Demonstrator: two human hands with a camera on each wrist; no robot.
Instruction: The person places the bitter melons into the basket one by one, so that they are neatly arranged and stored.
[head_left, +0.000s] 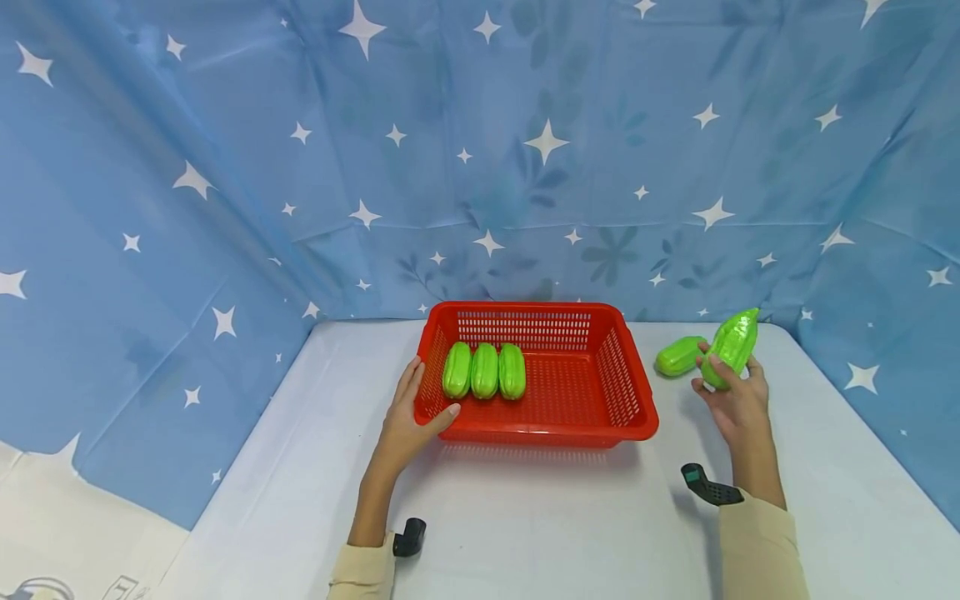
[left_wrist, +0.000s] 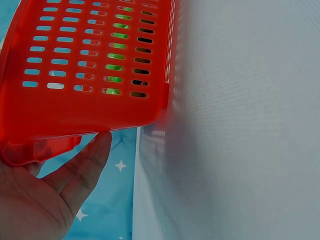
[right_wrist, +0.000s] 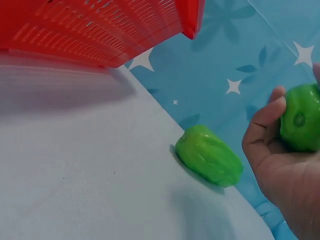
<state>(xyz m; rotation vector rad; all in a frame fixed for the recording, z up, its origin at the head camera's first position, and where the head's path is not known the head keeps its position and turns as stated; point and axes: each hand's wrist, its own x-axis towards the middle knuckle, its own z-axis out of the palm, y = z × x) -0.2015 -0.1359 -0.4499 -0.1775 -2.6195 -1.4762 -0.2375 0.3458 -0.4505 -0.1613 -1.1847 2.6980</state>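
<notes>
The right hand [head_left: 733, 398] grips a glossy green plastic toy gourd with lengthwise ridges and a pointed tip [head_left: 731, 344], fingers and thumb curled round its blunt lower end, holding it lifted above the white worktop [head_left: 525, 525] to the right of the red perforated plastic basket [head_left: 626, 367]. The gourd tilts, its tip pointing up and to the far right. Just left of it a second, shorter green plastic gourd [head_left: 679, 355] lies on the worktop, well apart from the basket. The left hand [head_left: 408, 421] rests against the basket's near left corner, fingers straight along the left wall and thumb on the near rim. Inside the basket, 3 green ridged gourds [head_left: 484, 371] lie side by side at the left, touching one another.
</notes>
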